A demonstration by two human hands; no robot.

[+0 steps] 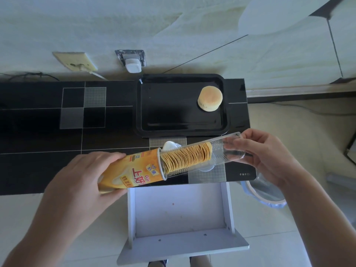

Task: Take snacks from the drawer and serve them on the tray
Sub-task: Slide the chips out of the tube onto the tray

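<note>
Black tiled counter (pixel 48 135): black tray (pixel 181 130) at back right corner, round bun (pixel 210 98) inside. Left hand (pixel 81 182) grips yellow crisp canister (pixel 133 170); right hand (pixel 269 153) grips clear crisp tray (pixel 217 153) above open white drawer (pixel 179 214).

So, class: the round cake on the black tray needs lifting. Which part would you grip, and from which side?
Grip the round cake by its curved side wall, fingers coming down from above. It lies flat, and the tray rim stands close on its right, so a sideways approach looks cramped, while its top is open.
</note>
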